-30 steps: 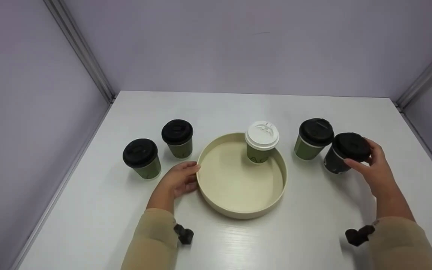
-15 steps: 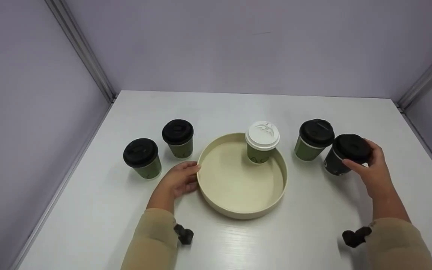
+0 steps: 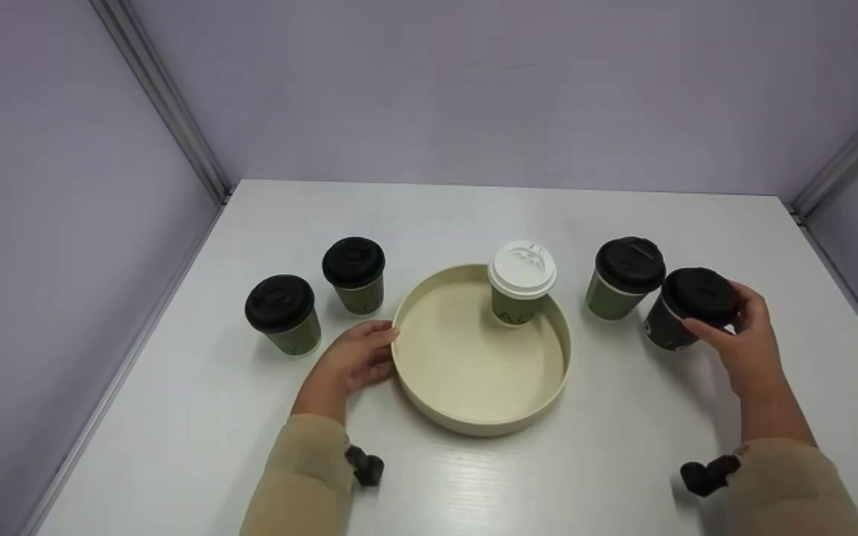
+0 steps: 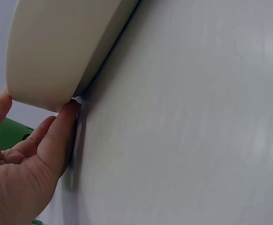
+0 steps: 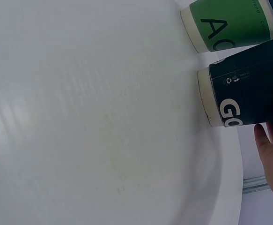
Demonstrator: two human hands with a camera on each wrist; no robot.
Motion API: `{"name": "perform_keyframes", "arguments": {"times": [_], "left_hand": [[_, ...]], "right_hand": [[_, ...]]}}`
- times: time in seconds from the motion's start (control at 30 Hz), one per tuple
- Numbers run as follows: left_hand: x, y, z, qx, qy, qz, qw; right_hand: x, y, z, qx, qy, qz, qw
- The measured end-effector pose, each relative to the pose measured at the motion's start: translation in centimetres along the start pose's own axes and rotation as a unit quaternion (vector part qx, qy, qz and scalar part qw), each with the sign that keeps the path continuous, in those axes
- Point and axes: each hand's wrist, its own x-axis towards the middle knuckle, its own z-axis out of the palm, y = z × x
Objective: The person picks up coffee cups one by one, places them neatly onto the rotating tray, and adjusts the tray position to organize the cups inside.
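My left hand [image 3: 357,356] pinches the left edge of a round cream tray [image 3: 477,365], thumb at its rim. In the left wrist view the fingertips [image 4: 67,112] reach the tray's lower edge. Inside the tray, toward its back right, a green paper cup [image 3: 515,307] with a white lid stands upright. To the right, my right hand [image 3: 749,339] holds a black paper cup [image 3: 667,324] with a black lid between thumb and fingers. Close beside that cup stands a green paper cup [image 3: 611,298], also black-lidded. In the right wrist view the black cup [image 5: 248,86] hides part of the fingers.
Two more green cups with black lids stand left of the tray, one nearer the back [image 3: 360,296] and one farther left [image 3: 296,336]. Walls enclose the white table [image 3: 429,491] at the back and sides.
My right hand and the black cup have shifted very slightly toward me. The left hand, tray and other cups stay as they were.
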Motion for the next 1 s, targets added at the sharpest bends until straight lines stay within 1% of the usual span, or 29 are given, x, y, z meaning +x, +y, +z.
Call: {"name": "perform_keyframes", "arguments": {"times": [0.1, 0.2, 0.3, 0.43, 0.57, 0.87, 1.0], "left_hand": [[0.0, -0.1, -0.1, -0.002, -0.001, 0.001, 1.0], [0.0, -0.1, -0.1, -0.003, -0.001, 0.001, 1.0], [0.0, -0.1, 0.0, -0.003, 0.002, -0.001, 1.0], [0.0, 0.0, 0.0, -0.005, 0.002, -0.003, 1.0], [0.1, 0.0, 0.1, -0.004, 0.003, -0.004, 1.0], [0.1, 0.0, 0.0, 0.003, 0.001, -0.007, 1.0], [0.1, -0.1, 0.0, 0.005, 0.002, -0.01, 0.9999]], "right_hand": [[0.0, 0.0, 0.0, 0.009, 0.001, 0.0, 1.0], [0.0, 0.1, -0.1, -0.001, 0.004, 0.003, 1.0], [-0.1, 0.1, -0.2, 0.004, 0.004, 0.001, 1.0], [-0.6, 0.0, -0.3, 0.044, -0.001, -0.018, 0.9989], [-0.8, 0.1, -0.3, 0.088, -0.007, -0.041, 0.9952], [-1.9, -0.5, 0.1, 0.108, -0.019, -0.079, 0.9909], [-2.4, -1.1, 0.7, 0.133, -0.036, -0.091, 0.9863]]}}
